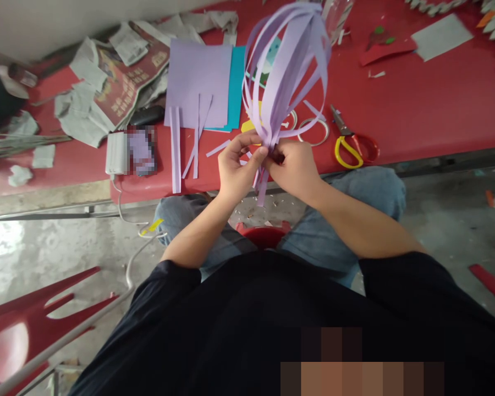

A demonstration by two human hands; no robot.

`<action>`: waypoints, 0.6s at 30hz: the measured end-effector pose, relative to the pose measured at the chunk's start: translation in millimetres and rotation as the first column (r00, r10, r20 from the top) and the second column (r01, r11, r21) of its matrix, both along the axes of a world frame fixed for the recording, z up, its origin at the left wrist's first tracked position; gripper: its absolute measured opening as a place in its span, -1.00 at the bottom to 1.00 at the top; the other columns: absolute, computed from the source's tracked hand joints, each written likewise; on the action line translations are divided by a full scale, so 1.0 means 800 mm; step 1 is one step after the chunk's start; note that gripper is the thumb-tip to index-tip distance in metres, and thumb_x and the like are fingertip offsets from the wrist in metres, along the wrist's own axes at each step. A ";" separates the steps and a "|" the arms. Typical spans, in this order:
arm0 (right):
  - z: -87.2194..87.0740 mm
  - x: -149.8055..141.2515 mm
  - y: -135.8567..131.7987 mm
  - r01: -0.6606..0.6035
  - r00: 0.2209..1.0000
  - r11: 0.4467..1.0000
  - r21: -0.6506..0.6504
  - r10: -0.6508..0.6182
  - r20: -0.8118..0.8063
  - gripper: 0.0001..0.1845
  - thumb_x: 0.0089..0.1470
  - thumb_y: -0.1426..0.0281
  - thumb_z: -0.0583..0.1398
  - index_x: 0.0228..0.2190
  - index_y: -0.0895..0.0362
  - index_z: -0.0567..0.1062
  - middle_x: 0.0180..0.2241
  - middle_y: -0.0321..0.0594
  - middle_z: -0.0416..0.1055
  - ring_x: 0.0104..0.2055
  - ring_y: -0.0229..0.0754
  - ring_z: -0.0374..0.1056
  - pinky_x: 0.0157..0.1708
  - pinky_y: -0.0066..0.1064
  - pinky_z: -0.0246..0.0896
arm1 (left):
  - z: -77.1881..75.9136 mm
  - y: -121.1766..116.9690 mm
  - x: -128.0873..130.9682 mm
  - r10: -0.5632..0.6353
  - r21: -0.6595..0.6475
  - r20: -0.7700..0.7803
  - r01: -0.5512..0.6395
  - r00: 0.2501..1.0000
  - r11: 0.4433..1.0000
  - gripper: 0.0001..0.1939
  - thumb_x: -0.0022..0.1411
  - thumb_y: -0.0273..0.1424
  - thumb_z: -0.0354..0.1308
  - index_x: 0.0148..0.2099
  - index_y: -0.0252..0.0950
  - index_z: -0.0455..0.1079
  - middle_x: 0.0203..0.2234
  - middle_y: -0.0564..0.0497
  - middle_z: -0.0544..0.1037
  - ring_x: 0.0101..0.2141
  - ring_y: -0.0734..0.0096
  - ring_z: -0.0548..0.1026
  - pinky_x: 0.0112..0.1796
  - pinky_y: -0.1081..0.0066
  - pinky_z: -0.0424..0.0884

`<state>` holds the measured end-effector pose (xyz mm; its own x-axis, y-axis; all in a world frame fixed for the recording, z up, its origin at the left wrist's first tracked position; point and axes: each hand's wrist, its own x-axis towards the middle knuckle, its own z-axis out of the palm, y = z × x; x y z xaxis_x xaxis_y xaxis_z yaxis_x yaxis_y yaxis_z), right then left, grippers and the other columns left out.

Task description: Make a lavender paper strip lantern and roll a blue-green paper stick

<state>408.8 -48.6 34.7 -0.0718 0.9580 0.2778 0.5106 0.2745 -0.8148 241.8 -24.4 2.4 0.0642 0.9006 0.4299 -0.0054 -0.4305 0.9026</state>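
Note:
A balloon-shaped bundle of purple paper strips (286, 71) stands up from my two hands, its strips bowed outward and gathered at the bottom. My left hand (241, 162) pinches the gathered ends between thumb and fingers. Pressed against the same spot from the other side, my right hand (295, 168) has its fingers curled round the strip ends. Short tails of paper hang below both hands. Loose purple strips (176, 151) lie on the red table to the left. Scissors (350, 140) with yellow and red handles rest to the right of my right hand.
Purple sheets (200, 82) lie over a teal sheet (236, 88) on the red table (396, 110). Rolls of tape (313, 132) sit behind my hands. Crumpled newspaper (136, 77), a white power bank (115, 153) with a cable and a phone (142, 151) are at left. A red chair (53, 308) stands lower left.

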 end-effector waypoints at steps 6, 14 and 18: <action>-0.006 -0.002 0.004 0.037 0.999 0.999 0.000 -0.037 0.011 -0.66 0.23 0.23 0.38 -0.48 0.05 0.42 -0.52 -0.23 0.38 -0.45 -0.11 0.29 -0.36 -0.19 0.12 | 0.010 -0.009 0.003 0.074 -0.003 -0.084 -0.074 0.994 0.997 -0.74 0.37 -0.15 0.43 -0.02 -0.15 0.57 -0.15 0.00 0.69 -0.11 0.31 0.64 -0.05 0.25 0.54; -0.009 -0.009 0.007 0.001 0.998 1.000 -0.028 -0.003 -0.056 -0.66 0.27 0.25 0.36 -0.48 0.07 0.43 -0.52 -0.27 0.40 -0.46 -0.17 0.29 -0.42 -0.24 0.08 | 0.016 -0.009 0.004 0.107 -0.026 -0.044 -0.108 0.993 0.994 -0.88 0.40 -0.30 0.37 -0.18 -0.20 0.54 -0.32 0.07 0.62 -0.33 0.50 0.53 -0.24 0.41 0.47; -0.019 -0.005 0.022 -0.037 0.990 0.997 -0.068 0.027 -0.142 -0.81 0.25 0.33 0.38 -0.40 0.08 0.55 -0.46 -0.25 0.52 -0.39 -0.11 0.43 -0.41 -0.24 0.23 | 0.013 -0.001 0.000 0.061 -0.082 -0.005 -0.061 0.998 0.995 -0.91 0.43 -0.36 0.35 -0.19 -0.20 0.52 -0.36 0.09 0.57 -0.38 0.54 0.49 -0.29 0.46 0.42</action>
<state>404.4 -31.2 19.2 -0.0674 0.9734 0.2189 0.3817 0.2278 -0.8958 242.0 -24.9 12.7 0.0088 0.9351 0.3544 0.0208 -0.3545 0.9348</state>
